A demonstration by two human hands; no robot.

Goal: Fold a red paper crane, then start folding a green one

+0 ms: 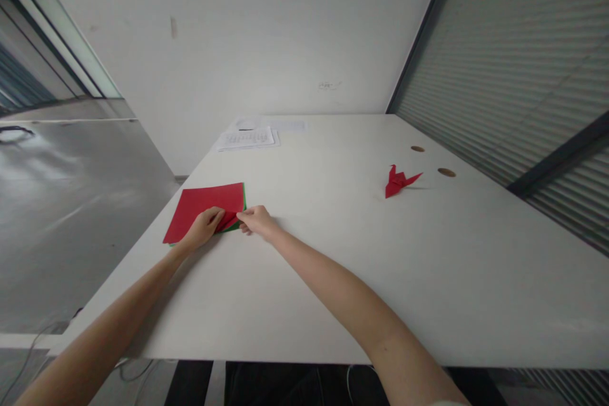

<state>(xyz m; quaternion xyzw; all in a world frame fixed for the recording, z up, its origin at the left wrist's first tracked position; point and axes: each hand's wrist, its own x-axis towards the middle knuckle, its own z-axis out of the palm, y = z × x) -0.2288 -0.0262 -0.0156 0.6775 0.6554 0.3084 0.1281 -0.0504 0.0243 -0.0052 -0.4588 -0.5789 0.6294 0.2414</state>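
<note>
Across the left part of the white table (361,292), beneath arms (333,285) cropped by the lower edge, lies a stack of red paper (202,204), its long axis seemingly left to right, with green paper (234,226) showing below. The left hand (204,226), fingers bunched, rests on its near edge; the right hand (258,221) pinches a narrow red fold (227,220) pointing rightward. Fingers partly hide the fold; whether it is separate cannot be told.
</note>
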